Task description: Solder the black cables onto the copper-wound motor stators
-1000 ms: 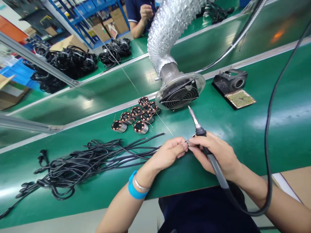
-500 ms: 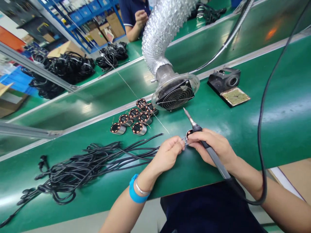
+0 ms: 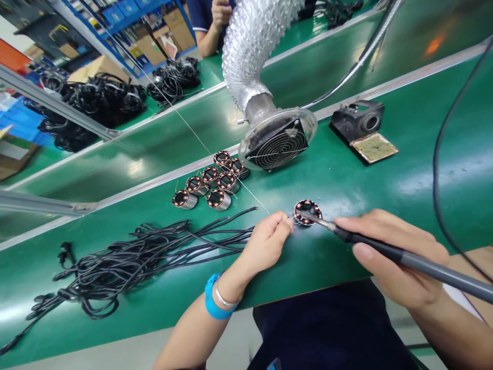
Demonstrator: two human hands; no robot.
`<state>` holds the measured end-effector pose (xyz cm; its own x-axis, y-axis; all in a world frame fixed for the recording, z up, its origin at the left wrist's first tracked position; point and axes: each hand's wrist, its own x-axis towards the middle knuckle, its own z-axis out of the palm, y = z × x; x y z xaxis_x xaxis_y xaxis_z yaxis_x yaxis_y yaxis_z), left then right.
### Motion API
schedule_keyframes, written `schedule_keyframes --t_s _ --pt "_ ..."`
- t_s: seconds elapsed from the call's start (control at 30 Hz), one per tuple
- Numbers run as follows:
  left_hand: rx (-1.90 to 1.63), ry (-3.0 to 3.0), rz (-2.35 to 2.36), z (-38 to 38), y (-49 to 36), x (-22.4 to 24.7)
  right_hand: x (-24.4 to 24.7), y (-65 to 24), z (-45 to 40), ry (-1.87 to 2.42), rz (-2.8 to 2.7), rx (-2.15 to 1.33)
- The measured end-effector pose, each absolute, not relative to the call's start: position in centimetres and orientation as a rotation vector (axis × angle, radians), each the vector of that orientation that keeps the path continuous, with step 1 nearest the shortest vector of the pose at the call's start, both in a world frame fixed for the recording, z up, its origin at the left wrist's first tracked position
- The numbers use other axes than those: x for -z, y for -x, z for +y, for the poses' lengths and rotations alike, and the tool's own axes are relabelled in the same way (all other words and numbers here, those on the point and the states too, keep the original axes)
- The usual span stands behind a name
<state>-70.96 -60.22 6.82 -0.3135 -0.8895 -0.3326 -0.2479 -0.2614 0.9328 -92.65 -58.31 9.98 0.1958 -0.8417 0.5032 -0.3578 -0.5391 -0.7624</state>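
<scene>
A copper-wound motor coil (image 3: 307,212) sits on the green bench in front of me. The soldering iron (image 3: 389,250) is in my right hand (image 3: 400,257), its tip over the left part of the coil. My left hand (image 3: 268,239) is closed in a pinch on thin wires (image 3: 291,222) at the coil's left side; where they end is hidden by the fingers. A thin strand of solder wire (image 3: 254,198) comes down from the upper left toward my left hand.
Several coils (image 3: 219,199) stand left of the round fume extractor (image 3: 278,141). Black cables (image 3: 115,267) lie at the left. An iron stand (image 3: 362,128) sits at the right back. Across the bench are a person's hand (image 3: 221,13) and more cables (image 3: 96,103).
My right hand has let go of the coil and moved right, turning the soldering iron so its tip now points left over the coil. My left hand has hardly moved.
</scene>
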Motion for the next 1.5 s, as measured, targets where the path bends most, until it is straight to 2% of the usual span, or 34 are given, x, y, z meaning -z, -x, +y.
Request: schedule_keyframes --t_s 0.2,0.53,0.97,1.17,1.5 --pt "1.594 -1.436 -1.498 -60.2 71.0 -7.0 -9.7 92.8 -58.0 1.919 1.263 1.356" --pt "1.574 -1.438 -1.531 -60.1 71.0 -7.2 -9.5 92.7 -58.1 1.906 1.193 1.316" --pt "1.567 -1.437 -1.574 -60.2 71.0 -7.4 -10.9 92.2 -57.3 2.173 1.102 1.202" --pt "1.575 -1.431 -1.564 -60.1 70.9 -7.3 -11.2 92.5 -57.0 2.068 1.130 1.320" --pt "1.604 -1.450 -1.525 -60.2 70.9 -7.3 -11.5 92.4 -57.0 2.013 1.158 1.319"
